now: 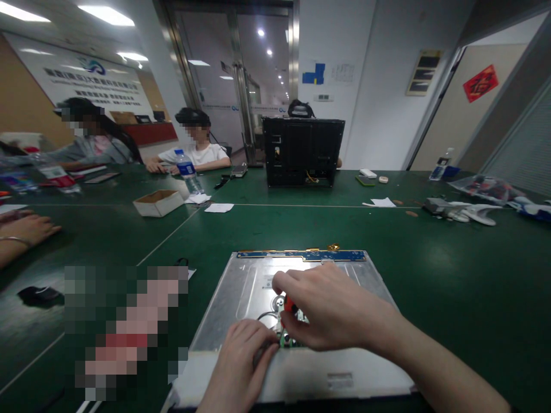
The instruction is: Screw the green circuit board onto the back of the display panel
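A flat metal display panel (pixel 224 292), with a blue circuit strip (pixel 344 256) along its far edge, lies in front of me on the green table. My right hand (pixel 322 304) is closed round a red-handled screwdriver (pixel 290 305) held over a small green circuit board (pixel 284 338) at the panel's middle. Its tip is hard to make out. My left hand (pixel 245 350) rests at the board's left edge, fingers bent and thumb pressed in. Whatever lies between those fingertips is hidden. A dark cable (pixel 267 314) curves beside the board.
Beyond the panel stand a black monitor housing (pixel 305 152), an open cardboard box (pixel 158 203) and a water bottle (pixel 188 172). Gloves (pixel 467 211) lie at the right. Another person's hand (pixel 26 232) rests at the left; two people sit across the table.
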Tool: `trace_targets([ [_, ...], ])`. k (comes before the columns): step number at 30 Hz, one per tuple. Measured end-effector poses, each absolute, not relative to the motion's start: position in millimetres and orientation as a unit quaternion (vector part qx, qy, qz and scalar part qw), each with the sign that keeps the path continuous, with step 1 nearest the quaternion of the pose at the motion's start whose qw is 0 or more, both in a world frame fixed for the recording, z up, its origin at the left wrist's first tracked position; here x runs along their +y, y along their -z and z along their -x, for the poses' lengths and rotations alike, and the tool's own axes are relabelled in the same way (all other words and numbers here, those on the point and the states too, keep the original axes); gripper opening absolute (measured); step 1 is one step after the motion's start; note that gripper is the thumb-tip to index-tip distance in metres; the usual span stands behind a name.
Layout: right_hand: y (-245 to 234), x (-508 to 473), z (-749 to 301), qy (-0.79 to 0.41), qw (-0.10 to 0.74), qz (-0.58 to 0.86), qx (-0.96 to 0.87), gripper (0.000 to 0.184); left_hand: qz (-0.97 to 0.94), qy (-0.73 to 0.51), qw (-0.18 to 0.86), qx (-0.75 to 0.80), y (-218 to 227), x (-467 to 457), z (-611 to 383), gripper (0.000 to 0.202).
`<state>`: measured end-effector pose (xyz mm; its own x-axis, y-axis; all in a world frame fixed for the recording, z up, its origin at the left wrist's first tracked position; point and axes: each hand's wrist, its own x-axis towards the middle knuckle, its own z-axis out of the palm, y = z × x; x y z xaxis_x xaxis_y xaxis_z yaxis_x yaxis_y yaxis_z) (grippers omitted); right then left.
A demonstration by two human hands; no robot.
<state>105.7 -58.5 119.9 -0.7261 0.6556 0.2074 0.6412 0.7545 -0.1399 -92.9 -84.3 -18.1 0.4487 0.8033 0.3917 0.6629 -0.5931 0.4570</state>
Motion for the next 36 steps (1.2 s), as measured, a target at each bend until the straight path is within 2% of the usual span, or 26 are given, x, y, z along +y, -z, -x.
trace_targets([
  [7, -120.7, -57.7, -106.2, -0.045, 0.116, 0.347, -0.930, 0.023, -0.845, -0.290, 0.118, 0.434, 17.2, -84.5, 93.2, 0.010],
  [12, -121.1, -58.1, -105.5, -0.031, 0.107, 0.357, -0.927, 0.013, -0.845, -0.279, 0.126, 0.438, 17.5, -84.1, 92.7, 0.011],
  [23, -118.6, -57.2, -105.5, -0.019, 0.116, 0.349, -0.930, 0.023, -0.846, -0.287, 0.118, 0.434, 15.4, -84.3, 91.9, 0.011],
  [28, -118.4, -57.9, -104.2, -0.015, 0.116, 0.362, -0.925, 0.013, -0.846, -0.280, 0.124, 0.436, 13.1, -85.2, 91.7, 0.008],
  [36, -118.7, -58.0, -105.3, -0.025, 0.123, 0.355, -0.926, 0.015, -0.847, -0.280, 0.126, 0.435, 18.6, -85.6, 92.4, 0.010],
])
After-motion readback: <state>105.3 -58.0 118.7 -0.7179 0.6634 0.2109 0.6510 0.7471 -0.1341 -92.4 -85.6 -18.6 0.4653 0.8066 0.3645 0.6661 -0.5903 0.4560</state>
